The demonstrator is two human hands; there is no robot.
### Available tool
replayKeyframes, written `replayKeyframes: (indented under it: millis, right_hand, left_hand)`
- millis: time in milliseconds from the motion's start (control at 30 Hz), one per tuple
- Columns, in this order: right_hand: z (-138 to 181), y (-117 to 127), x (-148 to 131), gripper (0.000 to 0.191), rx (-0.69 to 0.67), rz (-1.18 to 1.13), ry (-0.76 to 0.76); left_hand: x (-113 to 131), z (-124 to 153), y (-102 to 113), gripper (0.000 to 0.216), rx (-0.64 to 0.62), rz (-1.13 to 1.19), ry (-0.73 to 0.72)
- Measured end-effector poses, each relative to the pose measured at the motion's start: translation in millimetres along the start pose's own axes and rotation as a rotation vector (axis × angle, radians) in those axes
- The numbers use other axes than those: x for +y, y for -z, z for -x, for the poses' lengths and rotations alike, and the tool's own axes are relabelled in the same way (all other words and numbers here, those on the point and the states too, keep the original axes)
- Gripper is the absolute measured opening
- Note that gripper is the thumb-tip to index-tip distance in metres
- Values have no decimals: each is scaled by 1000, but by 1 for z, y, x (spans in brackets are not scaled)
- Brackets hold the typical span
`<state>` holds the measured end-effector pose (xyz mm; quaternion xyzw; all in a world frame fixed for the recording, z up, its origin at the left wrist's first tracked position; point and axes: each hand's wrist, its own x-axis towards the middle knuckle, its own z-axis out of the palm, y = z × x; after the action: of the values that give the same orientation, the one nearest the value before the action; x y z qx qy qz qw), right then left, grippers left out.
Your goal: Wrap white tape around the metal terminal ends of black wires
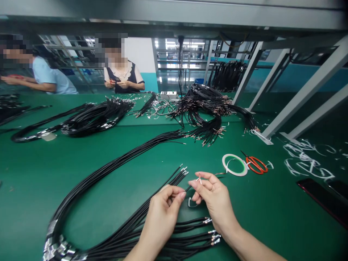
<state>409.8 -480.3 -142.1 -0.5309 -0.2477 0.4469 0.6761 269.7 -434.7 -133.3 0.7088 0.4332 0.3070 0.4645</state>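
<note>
My left hand [164, 208] pinches a thin black cable close to its end, just left of the fingers of my right hand [213, 197]. Between my right thumb and forefinger is a narrow white strip of tape [199, 179] at the cable's tip. A curled piece of tape [192, 203] hangs below those fingers. Under and beside my hands lies a bundle of black cables [89, 185], looping round from the left. Several of its ends [214, 237] have silvery wraps. To the right are a tape roll [235, 165] with a green inner ring and red-handled scissors [256, 165].
Cable heaps [203, 101] and a coiled bundle [95, 116] lie farther back on the green table [122, 174]. Metal legs [304, 87] stand at right, near tape scraps [307, 163] and a dark phone-like object [320, 199]. Two people [123, 76] work across the table.
</note>
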Motion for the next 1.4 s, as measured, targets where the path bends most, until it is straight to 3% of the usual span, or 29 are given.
replayKeyframes:
  millis: [167, 300, 400, 533, 667, 800, 967, 1167, 1400]
  right_hand:
    - [1, 2, -1, 41, -52, 25, -24]
    - [0, 9, -5, 32, -40, 55, 20]
    - [0, 14, -8, 25, -38, 65, 81]
    - [2, 16, -11, 19, -67, 106, 121]
    - [6, 16, -18, 18, -52, 153, 95]
    - [10, 14, -23, 21, -65, 116, -13]
    - [15, 10, -21, 21, -84, 2, -119]
    - [18, 8, -18, 22, -105, -57, -166]
    - [19, 7, -19, 20, -114, -73, -151]
  left_hand:
    - [-2, -1, -9, 14, -59, 160, 43]
    - [-1, 0, -14, 22, -56, 268, 30]
    - [0, 2, -13, 36, -99, 211, -34]
    - [0, 3, -11, 35, -141, 116, -106]
    - [0, 3, -11, 33, -88, 168, -90]
    - [3, 2, -12, 26, -40, 166, -173]
    - [7, 3, -14, 20, 28, 60, -263]
    - [3, 6, -17, 27, 151, -114, -420]
    - [4, 7, -15, 31, 158, -246, -571]
